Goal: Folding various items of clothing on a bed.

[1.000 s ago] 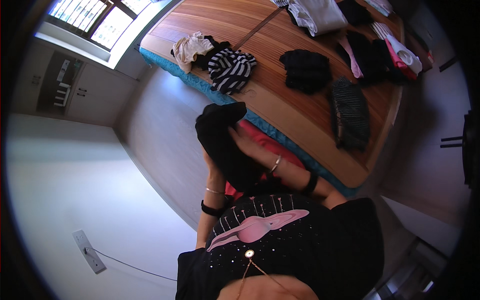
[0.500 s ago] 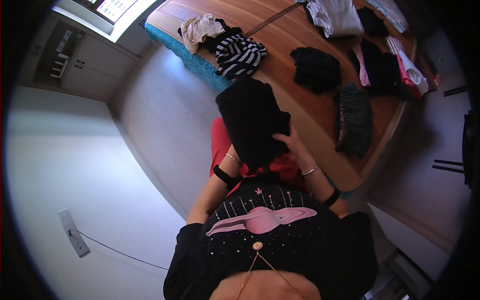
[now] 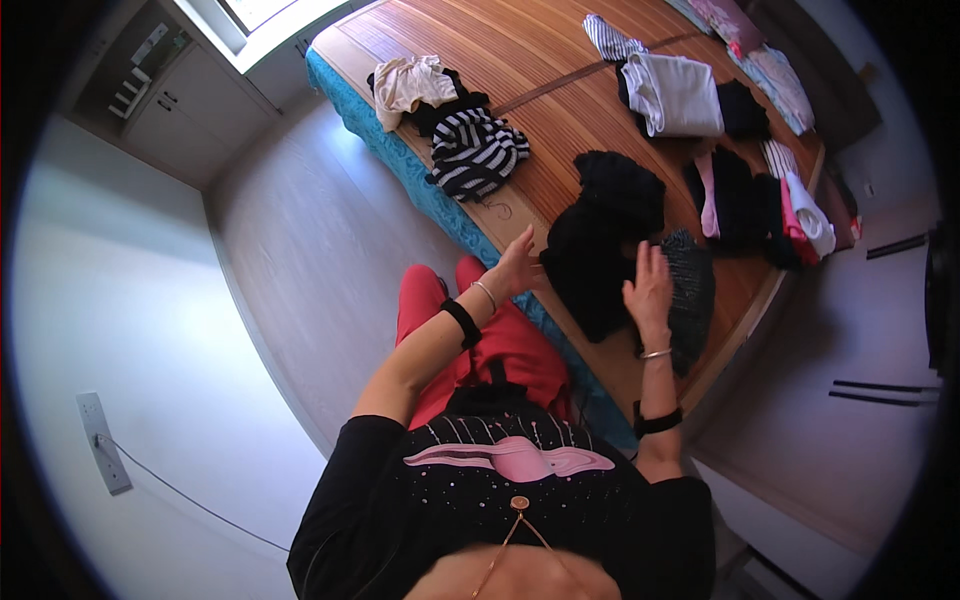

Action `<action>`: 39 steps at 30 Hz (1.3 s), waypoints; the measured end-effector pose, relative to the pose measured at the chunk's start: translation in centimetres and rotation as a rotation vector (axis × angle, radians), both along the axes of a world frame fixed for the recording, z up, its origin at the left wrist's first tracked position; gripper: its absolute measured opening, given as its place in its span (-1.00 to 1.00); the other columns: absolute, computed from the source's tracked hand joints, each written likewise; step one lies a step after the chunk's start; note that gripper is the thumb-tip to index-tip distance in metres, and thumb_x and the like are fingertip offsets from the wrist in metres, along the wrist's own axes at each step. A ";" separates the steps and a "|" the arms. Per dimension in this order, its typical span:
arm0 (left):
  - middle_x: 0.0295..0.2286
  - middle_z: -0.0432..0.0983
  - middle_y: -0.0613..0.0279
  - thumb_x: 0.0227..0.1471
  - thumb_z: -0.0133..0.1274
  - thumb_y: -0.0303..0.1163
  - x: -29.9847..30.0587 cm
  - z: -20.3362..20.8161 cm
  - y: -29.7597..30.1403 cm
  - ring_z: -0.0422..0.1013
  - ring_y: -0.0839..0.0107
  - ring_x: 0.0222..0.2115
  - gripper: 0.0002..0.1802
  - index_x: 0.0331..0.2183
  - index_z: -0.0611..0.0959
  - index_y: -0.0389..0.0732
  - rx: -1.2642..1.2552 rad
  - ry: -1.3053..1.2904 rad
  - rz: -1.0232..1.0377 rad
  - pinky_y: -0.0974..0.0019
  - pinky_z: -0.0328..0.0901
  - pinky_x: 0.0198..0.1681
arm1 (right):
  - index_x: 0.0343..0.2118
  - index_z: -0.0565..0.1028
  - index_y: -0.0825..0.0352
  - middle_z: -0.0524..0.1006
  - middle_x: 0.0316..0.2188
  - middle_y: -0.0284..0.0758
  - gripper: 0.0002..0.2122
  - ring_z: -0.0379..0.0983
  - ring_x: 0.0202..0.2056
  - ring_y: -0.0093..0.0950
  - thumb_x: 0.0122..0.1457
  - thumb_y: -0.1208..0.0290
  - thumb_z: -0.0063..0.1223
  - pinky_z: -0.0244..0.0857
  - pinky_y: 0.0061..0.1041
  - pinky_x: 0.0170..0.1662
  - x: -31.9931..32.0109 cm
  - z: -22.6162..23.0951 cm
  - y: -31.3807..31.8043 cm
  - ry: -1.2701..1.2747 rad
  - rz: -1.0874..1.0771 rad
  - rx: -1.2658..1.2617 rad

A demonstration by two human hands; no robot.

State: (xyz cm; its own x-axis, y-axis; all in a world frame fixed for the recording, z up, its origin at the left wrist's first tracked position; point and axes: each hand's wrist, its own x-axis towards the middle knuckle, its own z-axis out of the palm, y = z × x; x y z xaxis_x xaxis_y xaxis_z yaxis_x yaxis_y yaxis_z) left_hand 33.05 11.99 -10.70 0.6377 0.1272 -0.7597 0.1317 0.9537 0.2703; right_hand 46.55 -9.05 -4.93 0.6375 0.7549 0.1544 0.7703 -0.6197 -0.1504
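A folded black garment point(image 3: 588, 275) lies near the front edge of the bed, against another folded black garment point(image 3: 622, 192) farther back. My left hand point(image 3: 517, 266) hovers at its left side with fingers apart and nothing in them. On the other side, my right hand point(image 3: 650, 292) is raised with its fingers stretched out, also holding nothing. It is between the black garment and a dark grey-green ribbed garment point(image 3: 690, 300), partly covering that one. Whether either hand touches the cloth I cannot tell.
A crumpled black-and-white striped garment point(image 3: 478, 155) and a cream one point(image 3: 412, 88) lie at the left edge. Farther right are folded white clothes point(image 3: 674, 95) and a row of black, pink and white clothes point(image 3: 740, 200). A teal cloth point(image 3: 395, 165) covers the bed's side.
The folded black garment has gone from my hands onto the bed, right of where I held it. Both hands have let go and moved apart.
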 end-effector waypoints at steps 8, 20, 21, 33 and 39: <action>0.11 0.00 -0.18 -0.27 0.18 -0.33 0.2 -3.4 10.4 0.10 -0.08 0.06 -0.18 0.08 0.25 -0.19 1.768 0.526 -0.099 0.08 0.14 0.03 | 0.23 0.02 0.14 -0.19 0.27 -0.13 -0.14 -0.30 0.25 0.00 -0.12 -0.11 0.13 -0.25 0.29 0.10 -5.4 -7.9 3.3 0.132 0.099 -0.199; 0.03 0.09 -0.09 -0.15 0.03 -0.50 2.0 -5.2 15.3 0.16 -0.18 -0.06 -0.44 -0.04 0.40 0.08 2.084 0.587 -0.479 -0.01 0.25 -0.09 | 0.26 -0.16 0.11 -0.37 0.27 -0.10 0.07 -0.44 0.25 0.08 -0.29 -0.08 0.27 -0.24 0.32 0.09 -3.7 -5.9 2.3 0.326 0.128 -0.394; -0.08 0.23 -0.09 -0.15 -0.01 -0.54 1.4 -5.4 16.2 0.22 -0.14 -0.14 -0.57 -0.15 0.50 0.01 2.128 0.519 -0.288 0.04 0.26 -0.12 | 0.22 -0.01 0.15 -0.18 0.24 -0.06 -0.05 -0.24 0.22 0.03 -0.25 -0.05 0.25 -0.10 0.22 0.08 -3.8 -4.5 2.8 0.310 0.169 -0.397; -0.41 0.39 0.50 0.05 0.02 -0.44 -7.1 13.7 15.8 0.27 0.70 -0.39 -0.81 -0.23 0.52 -0.21 1.182 -0.550 -0.284 0.59 0.19 -0.32 | 0.22 -0.03 0.32 0.11 0.14 0.03 -0.13 0.08 0.15 -0.09 -0.18 0.50 0.25 0.08 -0.33 0.13 -6.7 10.1 17.0 0.200 0.615 0.507; -0.48 0.41 0.47 0.05 0.04 -0.36 -13.5 22.2 15.2 0.29 0.70 -0.42 -0.87 -0.37 0.55 -0.21 1.027 -0.770 -0.269 0.58 0.21 -0.36 | 0.18 0.08 0.35 0.34 0.00 -0.12 -0.16 0.28 0.02 -0.32 -0.21 0.53 0.32 0.16 -0.43 0.05 -8.6 14.0 23.1 0.817 0.959 0.571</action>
State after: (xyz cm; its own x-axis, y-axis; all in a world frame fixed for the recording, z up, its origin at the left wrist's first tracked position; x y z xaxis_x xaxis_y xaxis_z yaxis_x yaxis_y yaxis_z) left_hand 19.52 27.15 11.54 0.9578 0.2281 0.1749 -0.2289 0.2372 0.9441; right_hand 37.96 14.05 9.08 -0.0316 0.9048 0.4247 0.4272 0.3964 -0.8126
